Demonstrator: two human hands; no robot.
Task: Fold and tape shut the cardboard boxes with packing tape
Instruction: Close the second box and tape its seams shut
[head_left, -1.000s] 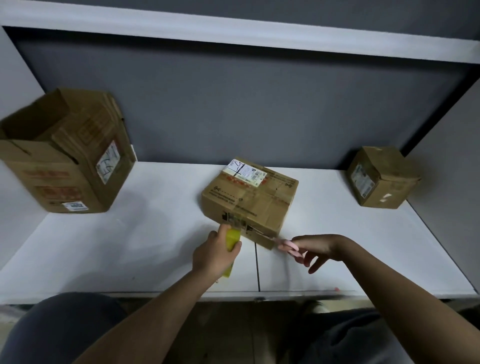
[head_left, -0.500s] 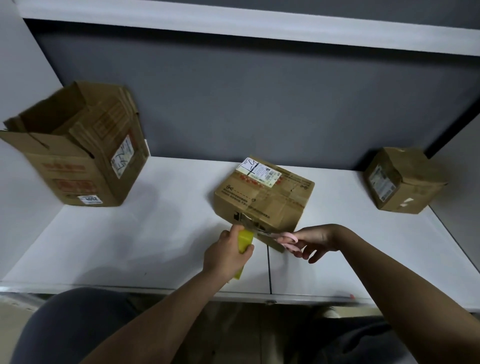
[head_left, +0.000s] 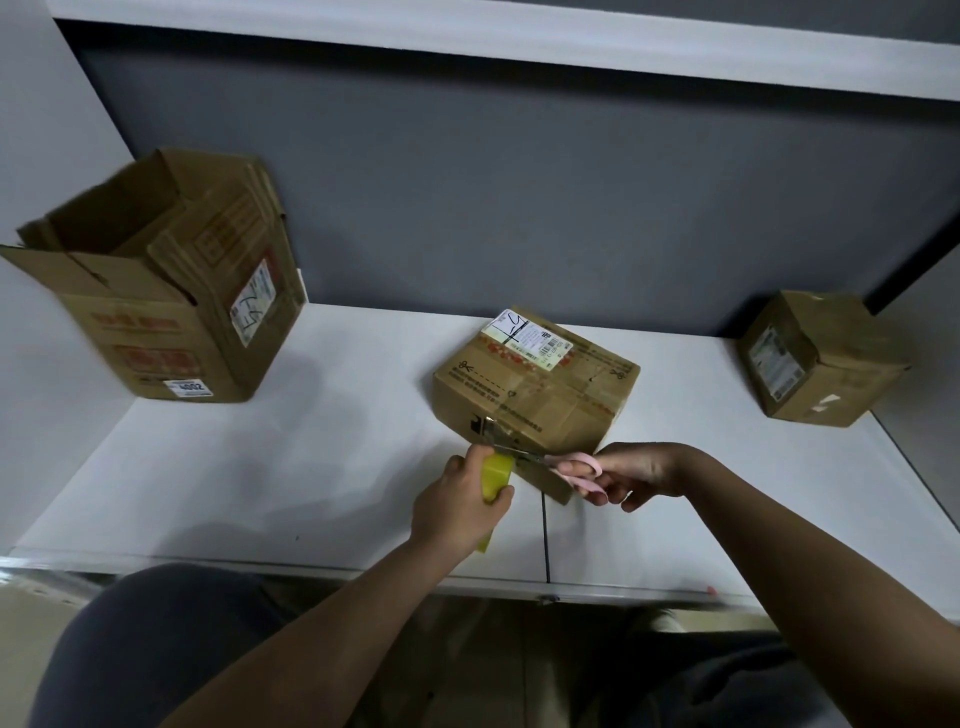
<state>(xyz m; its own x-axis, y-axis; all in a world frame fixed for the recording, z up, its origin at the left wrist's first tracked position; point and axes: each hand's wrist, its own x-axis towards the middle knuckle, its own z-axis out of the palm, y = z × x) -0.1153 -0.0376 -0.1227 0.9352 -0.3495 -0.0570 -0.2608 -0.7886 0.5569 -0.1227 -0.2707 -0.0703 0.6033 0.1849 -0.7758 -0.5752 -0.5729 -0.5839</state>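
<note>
Near the middle of the desk (head_left: 322, 467), toward its front edge: a closed cardboard box (head_left: 535, 395), flaps down, white label on its far top corner, contents hidden. Just in front of it, left hand (head_left: 460, 512) gripping a yellow tape roll (head_left: 496, 475), fingers curled around it. Right hand (head_left: 631, 475) holding pink-handled scissors (head_left: 558, 465), fingers through the handles, blades pointing left at the tape strip at the box's near face. At the back left corner of the desk: a large open box (head_left: 161, 291), flaps up, inside dark, cannot tell what is in it. At the back right corner: a small closed box (head_left: 815, 358), tilted, contents not visible.
</note>
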